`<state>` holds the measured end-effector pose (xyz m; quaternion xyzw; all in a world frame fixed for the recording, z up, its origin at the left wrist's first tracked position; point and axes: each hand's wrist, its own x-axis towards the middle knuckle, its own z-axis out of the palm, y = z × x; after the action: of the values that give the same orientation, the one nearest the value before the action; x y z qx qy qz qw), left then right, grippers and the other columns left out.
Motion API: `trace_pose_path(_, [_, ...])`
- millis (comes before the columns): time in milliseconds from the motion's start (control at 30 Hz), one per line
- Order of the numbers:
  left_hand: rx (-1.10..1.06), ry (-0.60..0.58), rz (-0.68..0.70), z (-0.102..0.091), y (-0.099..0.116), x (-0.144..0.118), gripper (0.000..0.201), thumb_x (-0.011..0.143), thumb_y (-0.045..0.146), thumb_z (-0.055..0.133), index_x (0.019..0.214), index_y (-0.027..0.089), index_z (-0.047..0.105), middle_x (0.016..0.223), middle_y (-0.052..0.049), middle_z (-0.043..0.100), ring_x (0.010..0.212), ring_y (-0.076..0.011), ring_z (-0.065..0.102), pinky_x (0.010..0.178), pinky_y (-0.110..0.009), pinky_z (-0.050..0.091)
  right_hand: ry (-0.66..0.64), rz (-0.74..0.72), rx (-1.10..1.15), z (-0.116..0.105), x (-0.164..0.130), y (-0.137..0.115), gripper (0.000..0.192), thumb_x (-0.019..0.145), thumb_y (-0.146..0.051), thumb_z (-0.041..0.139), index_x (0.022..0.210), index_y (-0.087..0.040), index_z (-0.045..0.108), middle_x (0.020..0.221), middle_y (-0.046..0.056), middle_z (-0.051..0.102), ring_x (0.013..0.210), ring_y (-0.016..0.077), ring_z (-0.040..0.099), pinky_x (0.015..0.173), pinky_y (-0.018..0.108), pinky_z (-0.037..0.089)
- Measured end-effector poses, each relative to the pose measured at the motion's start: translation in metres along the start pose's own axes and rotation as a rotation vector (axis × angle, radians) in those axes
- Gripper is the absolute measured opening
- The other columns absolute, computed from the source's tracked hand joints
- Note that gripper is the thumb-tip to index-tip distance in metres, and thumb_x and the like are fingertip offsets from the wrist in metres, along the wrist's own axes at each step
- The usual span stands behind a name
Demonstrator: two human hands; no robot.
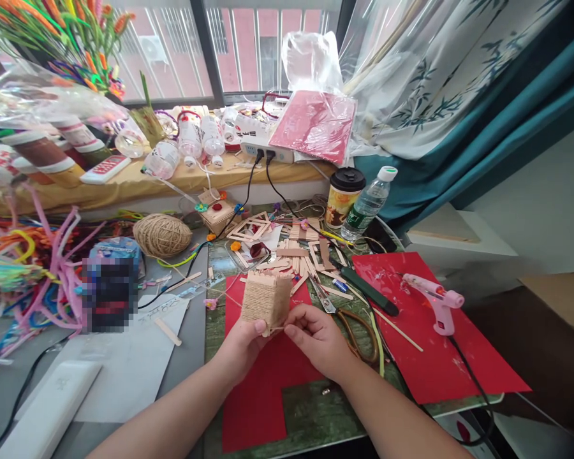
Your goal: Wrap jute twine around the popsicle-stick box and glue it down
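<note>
My left hand (pixel 245 347) is closed around the lower end of a small box of craft sticks (pixel 266 299), its sides wrapped in twine. The box is held up over a red sheet (pixel 256 408). Thumb and index finger of my right hand (pixel 316 335) are pinched at the box's lower right corner, where a short length of twine (pixel 278 328) shows between hand and box. A strand runs from the box leftward toward the ball of twine (pixel 162 234). My left fingers are mostly hidden behind the box.
Scissors (pixel 358 335) and a dark green cutter (pixel 370 290) lie right of my hands. A pink glue gun (pixel 435 299) rests on another red sheet (pixel 478 357). Loose craft sticks (pixel 291 255) are piled behind the box. A water bottle (pixel 368 204) and lidded cup (pixel 344 197) stand at the back.
</note>
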<state>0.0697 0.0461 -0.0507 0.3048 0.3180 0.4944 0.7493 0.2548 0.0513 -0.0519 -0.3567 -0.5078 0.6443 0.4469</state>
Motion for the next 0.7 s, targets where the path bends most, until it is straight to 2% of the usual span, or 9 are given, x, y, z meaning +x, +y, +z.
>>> trace_pose_path(133, [-0.164, -0.048, -0.038, -0.003, 0.0, -0.002, 0.056, 0.089, 0.042, 0.07, 0.142, 0.024, 0.066, 0.133, -0.009, 0.075, 0.13, -0.0335, 0.065, 0.114, -0.049, 0.05, 0.032, -0.013, -0.059, -0.002, 0.003, -0.001, 0.031, 0.093, -0.049, 0.076, 0.091, -0.019, 0.067, 0.076, 0.0, 0.061, 0.067, 0.0136, 0.053, 0.062, 0.024, 0.043])
trace_pose_path(300, [-0.277, -0.141, -0.036, -0.005, 0.006, -0.004, 0.065, 0.086, 0.05, 0.068, 0.146, 0.024, 0.061, 0.135, -0.011, 0.074, 0.13, -0.0374, 0.065, 0.114, -0.057, 0.049, 0.089, -0.021, -0.064, -0.004, 0.004, 0.003, 0.03, 0.092, -0.047, 0.078, 0.09, -0.019, 0.067, 0.073, -0.002, 0.059, 0.064, 0.0126, 0.051, 0.058, 0.023, 0.041])
trace_pose_path(400, [-0.284, -0.138, -0.07, -0.005, 0.01, -0.005, 0.066, 0.087, 0.055, 0.064, 0.143, 0.022, 0.063, 0.139, -0.013, 0.072, 0.13, -0.0378, 0.064, 0.114, -0.056, 0.048, 0.125, -0.025, -0.053, -0.005, 0.003, 0.003, 0.029, 0.092, -0.047, 0.079, 0.089, -0.02, 0.068, 0.071, -0.002, 0.059, 0.062, 0.0123, 0.05, 0.058, 0.023, 0.04])
trace_pose_path(700, [-0.332, -0.102, -0.1, -0.004, 0.016, -0.002, 0.062, 0.088, 0.059, 0.06, 0.137, 0.021, 0.068, 0.132, -0.012, 0.075, 0.119, -0.0293, 0.07, 0.11, -0.046, 0.052, 0.136, -0.023, -0.06, -0.005, 0.004, 0.004, 0.03, 0.092, -0.047, 0.079, 0.09, -0.02, 0.068, 0.073, 0.0, 0.061, 0.064, 0.0134, 0.052, 0.059, 0.025, 0.042])
